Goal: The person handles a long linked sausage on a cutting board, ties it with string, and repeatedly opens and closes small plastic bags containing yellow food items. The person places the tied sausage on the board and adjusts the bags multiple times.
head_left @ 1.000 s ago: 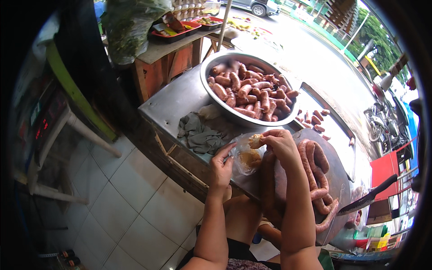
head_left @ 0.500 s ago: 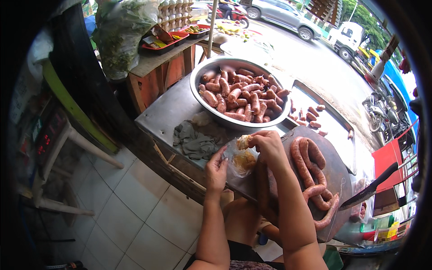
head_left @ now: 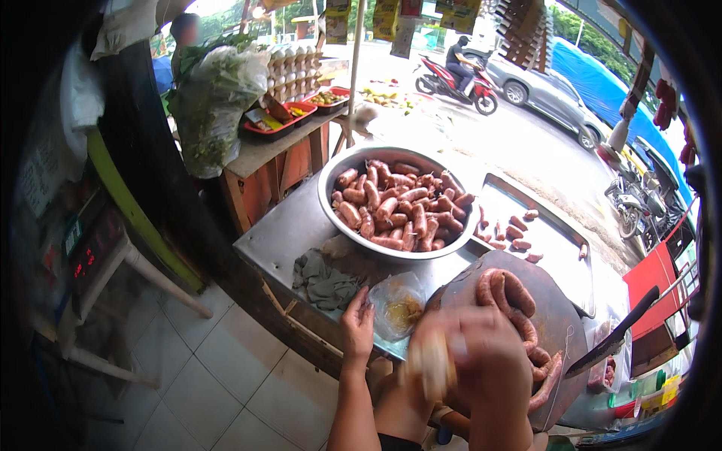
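Left hand (head_left: 358, 325) upright beside plastic bag (head_left: 397, 304)

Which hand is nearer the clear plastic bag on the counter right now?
Left. The left hand grips the clear plastic bag by its edge. The right hand, blurred, sits just right of and below the bag, not clearly touching it.

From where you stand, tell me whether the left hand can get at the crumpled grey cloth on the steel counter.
Probably yes. The left hand holds the clear plastic bag at the counter's near edge, and the crumpled grey cloth lies just beside it with nothing between.
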Available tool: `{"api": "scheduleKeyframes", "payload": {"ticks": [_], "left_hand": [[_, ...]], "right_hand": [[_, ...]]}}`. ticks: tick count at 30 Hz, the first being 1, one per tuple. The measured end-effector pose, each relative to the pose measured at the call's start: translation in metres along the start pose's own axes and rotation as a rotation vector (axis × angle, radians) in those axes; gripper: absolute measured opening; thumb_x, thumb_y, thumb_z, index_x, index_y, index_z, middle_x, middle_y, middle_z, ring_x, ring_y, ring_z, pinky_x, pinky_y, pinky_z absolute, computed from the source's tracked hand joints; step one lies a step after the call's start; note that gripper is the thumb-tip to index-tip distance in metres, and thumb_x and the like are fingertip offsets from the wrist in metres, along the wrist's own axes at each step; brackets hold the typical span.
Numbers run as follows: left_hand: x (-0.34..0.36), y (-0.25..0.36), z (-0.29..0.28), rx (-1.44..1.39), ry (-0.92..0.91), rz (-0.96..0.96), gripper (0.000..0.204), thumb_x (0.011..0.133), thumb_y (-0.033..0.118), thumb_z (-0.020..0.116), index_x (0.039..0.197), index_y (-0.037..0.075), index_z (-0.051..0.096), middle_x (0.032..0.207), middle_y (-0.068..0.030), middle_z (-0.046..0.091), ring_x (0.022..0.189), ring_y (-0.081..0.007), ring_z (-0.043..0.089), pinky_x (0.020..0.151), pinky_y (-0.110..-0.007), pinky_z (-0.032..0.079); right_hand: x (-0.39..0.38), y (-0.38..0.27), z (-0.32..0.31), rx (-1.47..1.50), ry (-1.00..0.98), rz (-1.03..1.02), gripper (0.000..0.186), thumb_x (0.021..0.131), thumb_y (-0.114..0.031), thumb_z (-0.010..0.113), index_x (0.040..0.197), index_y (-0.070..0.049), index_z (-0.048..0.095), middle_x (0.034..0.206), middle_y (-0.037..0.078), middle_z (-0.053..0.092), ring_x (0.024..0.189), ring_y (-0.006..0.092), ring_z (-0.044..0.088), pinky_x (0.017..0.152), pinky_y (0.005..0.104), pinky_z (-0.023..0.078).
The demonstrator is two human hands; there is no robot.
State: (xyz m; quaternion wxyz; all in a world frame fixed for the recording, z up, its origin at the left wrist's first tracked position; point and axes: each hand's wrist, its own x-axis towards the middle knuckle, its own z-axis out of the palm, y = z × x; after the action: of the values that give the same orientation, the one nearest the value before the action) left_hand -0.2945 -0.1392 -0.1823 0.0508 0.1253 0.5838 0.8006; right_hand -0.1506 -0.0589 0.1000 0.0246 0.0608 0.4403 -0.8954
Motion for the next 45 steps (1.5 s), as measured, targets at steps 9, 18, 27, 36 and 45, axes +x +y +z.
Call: {"api": "scheduleKeyframes", "payload": {"ticks": [9,18,27,36,45], "left_hand": [[-0.003,-0.001,0.000,0.031,0.015,-0.091,0.040,0.101,-0.001,0.053,0.141,-0.008,0.051,0.133,-0.0154,0.061,0.119,-0.0184,0.059,0.104,-0.031,0.044],[0.000,-0.017,0.000,-0.023,0.089,-0.052,0.039,0.103,0.001,0.051,0.141,-0.007,0.050,0.133,-0.0155,0.060,0.120,-0.0199,0.058,0.105,-0.032,0.044],[0.000,-0.011,0.003,-0.018,0.094,-0.080,0.038,0.104,0.003,0.051,0.140,-0.007,0.051,0.132,-0.0159,0.060,0.119,-0.0203,0.058,0.105,-0.033,0.044],[0.001,-0.019,-0.005,-0.103,0.092,-0.126,0.040,0.105,0.006,0.050,0.142,-0.007,0.049,0.140,-0.0155,0.056,0.127,-0.0210,0.054,0.110,-0.033,0.040],[0.000,-0.020,-0.005,-0.077,0.133,-0.110,0.039,0.106,0.014,0.051,0.142,-0.002,0.051,0.134,-0.0100,0.060,0.116,-0.0160,0.057,0.101,-0.030,0.044]], "right_hand": [[-0.097,-0.022,0.069,-0.104,-0.179,-0.065,0.020,0.075,-0.014,0.072,0.085,0.004,0.071,0.081,0.021,0.066,0.075,0.0252,0.061,0.067,0.0324,0.047],[-0.132,-0.004,0.080,-0.086,0.058,-0.666,0.028,0.081,-0.005,0.075,0.106,-0.009,0.062,0.079,0.017,0.062,0.071,0.0240,0.058,0.062,0.0346,0.045],[-0.148,0.002,0.096,-0.207,0.331,-0.731,0.028,0.080,-0.005,0.074,0.104,-0.007,0.060,0.095,0.017,0.055,0.081,0.0251,0.058,0.070,0.0353,0.046],[-0.104,-0.015,0.001,-0.189,-0.195,-0.024,0.022,0.098,-0.010,0.064,0.110,0.008,0.068,0.110,0.009,0.066,0.104,0.0097,0.060,0.094,0.0278,0.045],[0.029,0.044,-0.062,-1.526,0.367,-0.537,0.015,0.086,-0.010,0.067,0.088,0.004,0.072,0.091,0.015,0.068,0.084,0.0300,0.066,0.075,0.0396,0.053]]}}
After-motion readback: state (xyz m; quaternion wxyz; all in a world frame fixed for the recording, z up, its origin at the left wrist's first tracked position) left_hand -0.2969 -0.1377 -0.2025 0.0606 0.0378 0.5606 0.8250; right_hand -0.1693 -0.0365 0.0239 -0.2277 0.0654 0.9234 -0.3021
